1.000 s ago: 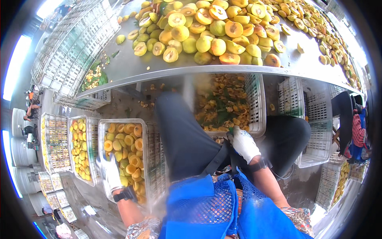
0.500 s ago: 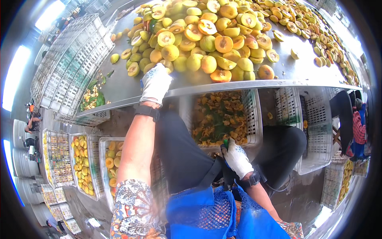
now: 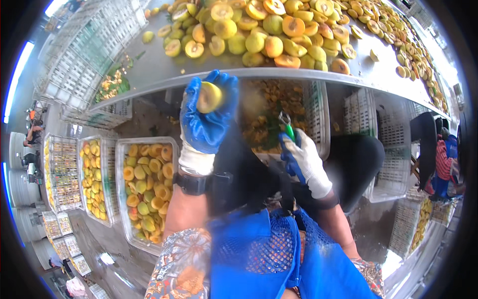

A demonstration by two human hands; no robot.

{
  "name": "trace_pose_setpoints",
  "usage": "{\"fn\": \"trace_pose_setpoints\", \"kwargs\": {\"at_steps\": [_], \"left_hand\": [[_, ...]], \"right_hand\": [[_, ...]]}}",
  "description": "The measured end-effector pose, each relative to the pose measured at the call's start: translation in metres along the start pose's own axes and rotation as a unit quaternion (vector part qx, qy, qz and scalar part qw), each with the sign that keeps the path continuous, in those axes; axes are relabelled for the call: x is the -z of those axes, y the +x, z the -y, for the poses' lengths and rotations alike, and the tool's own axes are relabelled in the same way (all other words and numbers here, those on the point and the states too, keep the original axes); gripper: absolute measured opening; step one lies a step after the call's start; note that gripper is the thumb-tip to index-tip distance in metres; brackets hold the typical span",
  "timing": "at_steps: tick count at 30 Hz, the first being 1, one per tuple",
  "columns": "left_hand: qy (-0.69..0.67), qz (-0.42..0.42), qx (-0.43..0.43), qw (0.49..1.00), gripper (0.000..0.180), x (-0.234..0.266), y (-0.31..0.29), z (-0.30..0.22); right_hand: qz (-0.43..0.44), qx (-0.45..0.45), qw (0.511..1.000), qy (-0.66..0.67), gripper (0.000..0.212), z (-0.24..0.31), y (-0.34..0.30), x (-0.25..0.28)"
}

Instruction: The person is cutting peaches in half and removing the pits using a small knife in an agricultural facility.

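Note:
My left hand (image 3: 206, 117), in a blue-palmed white glove, is turned palm up just off the table's near edge. A yellow peach half (image 3: 209, 97) lies in it with the fingers curled round. My right hand (image 3: 304, 157), gloved alike, is closed on a green-handled tool (image 3: 290, 132) whose small metal head looks like a loop, perhaps a pitting spoon. The tool points up, apart from the peach half. Beyond my hands a large pile of halved peaches (image 3: 254, 42) covers the metal table (image 3: 154, 65); several still show pits or brown hollows.
Under the table edge stands a white crate (image 3: 317, 119) holding peach scraps and leaves. Left of my leg a crate (image 3: 121, 189) is filled with peach halves, with more filled crates beyond. Stacked crates (image 3: 92, 55) rise at the table's left. Another person (image 3: 443, 159) is at far right.
My left hand has drawn back from the pile and turned palm up, now with a peach half in it. My right hand has risen with the tool, whose head now shows.

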State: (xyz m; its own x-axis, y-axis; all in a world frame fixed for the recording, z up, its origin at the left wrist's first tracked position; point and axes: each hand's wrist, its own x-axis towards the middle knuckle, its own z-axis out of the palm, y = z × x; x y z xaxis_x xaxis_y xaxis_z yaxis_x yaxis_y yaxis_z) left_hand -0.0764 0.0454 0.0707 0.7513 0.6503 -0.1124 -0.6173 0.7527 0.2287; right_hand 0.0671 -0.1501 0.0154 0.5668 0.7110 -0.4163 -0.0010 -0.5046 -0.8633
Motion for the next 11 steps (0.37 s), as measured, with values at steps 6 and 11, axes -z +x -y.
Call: {"fn": "trace_pose_setpoints", "kwargs": {"at_steps": [6, 11], "left_hand": [[-0.022, 0.034, 0.052, 0.998, 0.056, 0.027, -0.019, 0.039], [0.146, -0.003, 0.007, 0.989, 0.056, 0.021, -0.027, 0.062]], "right_hand": [[0.037, 0.168, 0.981, -0.093, 0.027, 0.069, -0.042, -0.017], [0.048, 0.166, 0.979, -0.108, 0.031, 0.061, -0.048, -0.026]]}}
